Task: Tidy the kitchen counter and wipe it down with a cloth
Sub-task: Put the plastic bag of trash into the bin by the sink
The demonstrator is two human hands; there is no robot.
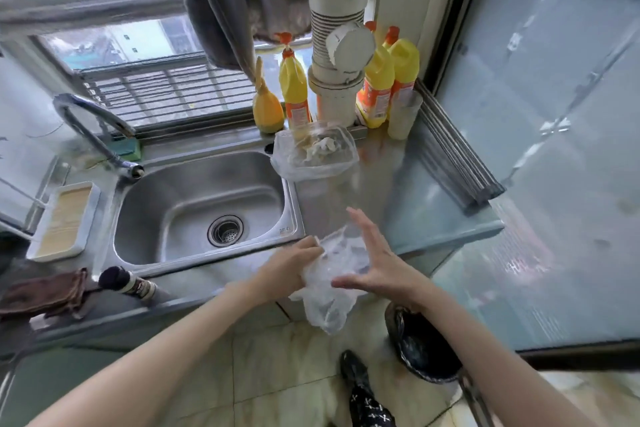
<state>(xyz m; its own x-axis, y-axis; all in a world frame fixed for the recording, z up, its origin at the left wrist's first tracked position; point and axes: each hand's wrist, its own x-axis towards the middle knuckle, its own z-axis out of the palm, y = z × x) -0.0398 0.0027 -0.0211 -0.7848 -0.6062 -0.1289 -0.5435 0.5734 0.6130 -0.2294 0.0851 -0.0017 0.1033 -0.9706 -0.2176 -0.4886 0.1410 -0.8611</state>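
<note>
A crumpled clear plastic bag [332, 284] hangs between my hands at the front edge of the steel counter [381, 191]. My left hand [294, 267] pinches the bag's upper left side. My right hand [374, 260] lies against its right side with the fingers spread and straight. A brown cloth [45, 293] lies folded on the counter at the far left. A clear plastic container [313, 152] lined with a bag and holding crumpled scraps stands behind, at the sink's right rear corner.
The steel sink [201, 204] with a curved faucet [90, 128] is left of my hands. Yellow detergent bottles [377, 87] and a white pipe [336, 45] stand at the back. A dark bin [419, 347] sits on the floor below right. A white tray [64, 222] and a dark-headed brush [128, 282] lie at left.
</note>
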